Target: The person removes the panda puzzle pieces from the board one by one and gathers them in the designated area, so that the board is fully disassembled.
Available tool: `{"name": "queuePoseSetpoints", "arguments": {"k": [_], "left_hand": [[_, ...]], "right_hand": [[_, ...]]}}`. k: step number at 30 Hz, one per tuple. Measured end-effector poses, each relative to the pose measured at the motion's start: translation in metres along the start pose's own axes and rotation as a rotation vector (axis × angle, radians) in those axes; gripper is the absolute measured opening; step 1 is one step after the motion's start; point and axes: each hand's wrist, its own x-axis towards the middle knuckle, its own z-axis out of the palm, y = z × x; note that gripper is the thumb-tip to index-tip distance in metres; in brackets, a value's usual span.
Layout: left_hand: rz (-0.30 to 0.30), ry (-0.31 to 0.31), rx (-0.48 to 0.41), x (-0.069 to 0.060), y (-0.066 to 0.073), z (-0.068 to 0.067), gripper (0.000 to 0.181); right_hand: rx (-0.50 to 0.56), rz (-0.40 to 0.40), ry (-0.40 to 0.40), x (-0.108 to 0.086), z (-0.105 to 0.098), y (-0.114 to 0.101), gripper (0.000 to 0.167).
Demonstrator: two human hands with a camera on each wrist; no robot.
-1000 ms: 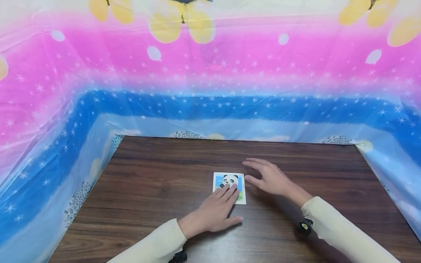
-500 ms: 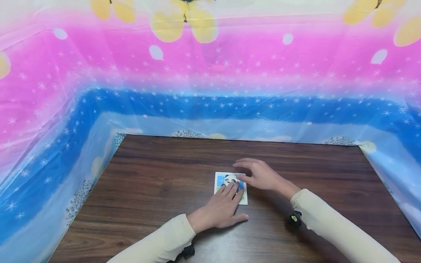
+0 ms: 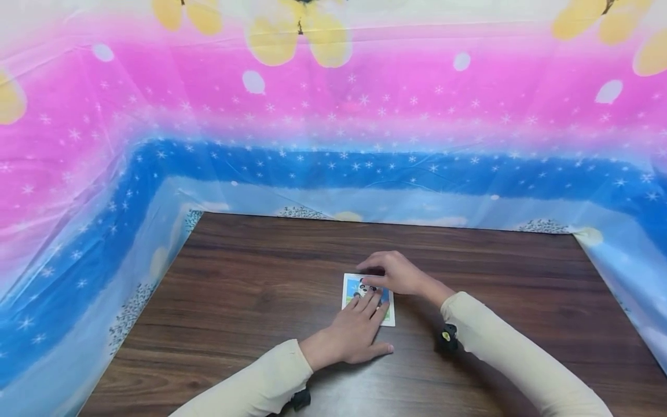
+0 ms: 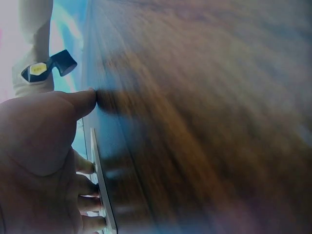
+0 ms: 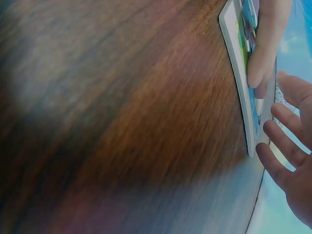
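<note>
A white-bordered square panel with a panda picture (image 3: 350, 289) lies flat on the dark wooden table. The fingers of my left hand (image 3: 353, 335) rest spread on its lower part, with the thumb out on the right. My right hand (image 3: 398, 275) is over the panel's upper right, fingers bent loosely and holding nothing. In the left wrist view the fingertips of my left hand (image 4: 44, 151) touch the thin panel (image 4: 101, 180). In the right wrist view my right hand (image 5: 292, 131) has its fingers apart beside the panel (image 5: 239, 73). Both hands partly cover the picture.
The wood-grain table (image 3: 250, 260) extends around the panel. A pink and blue patterned cloth (image 3: 323, 127) hangs along the table's back and side edges. A dark strap device (image 3: 449, 336) sits at the right wrist, another (image 3: 299, 399) at the left.
My right hand has moved left, from beside the panel to over its upper right part. My left hand has stayed resting on the panel. The view has shifted slightly.
</note>
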Motion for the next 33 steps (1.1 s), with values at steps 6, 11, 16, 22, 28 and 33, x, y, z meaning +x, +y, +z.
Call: {"name": "queuePoseSetpoints", "arguments": {"k": [6, 11, 16, 22, 28, 33], "left_hand": [[0.001, 0.004, 0.044, -0.001, -0.001, 0.000, 0.085], [0.002, 0.004, 0.063, -0.001, -0.001, -0.002, 0.084], [0.004, 0.014, 0.069, -0.001, -0.001, -0.001, 0.084], [0.005, 0.010, 0.069, -0.001, -0.002, -0.001, 0.084], [0.001, -0.002, 0.066, -0.001, -0.001, -0.001, 0.084], [0.003, -0.014, 0.052, -0.001, -0.002, -0.001, 0.084]], "right_hand": [[0.010, -0.007, -0.008, 0.008, 0.006, -0.004, 0.029], [-0.012, 0.008, -0.021, 0.014, 0.009, -0.011, 0.032], [-0.032, 0.025, -0.031, 0.015, 0.012, -0.013, 0.031], [-0.054, 0.044, -0.032, 0.014, 0.014, -0.012, 0.030], [-0.044, 0.053, -0.017, 0.014, 0.015, -0.015, 0.028], [-0.025, 0.063, -0.010, 0.014, 0.016, -0.016, 0.025]]}}
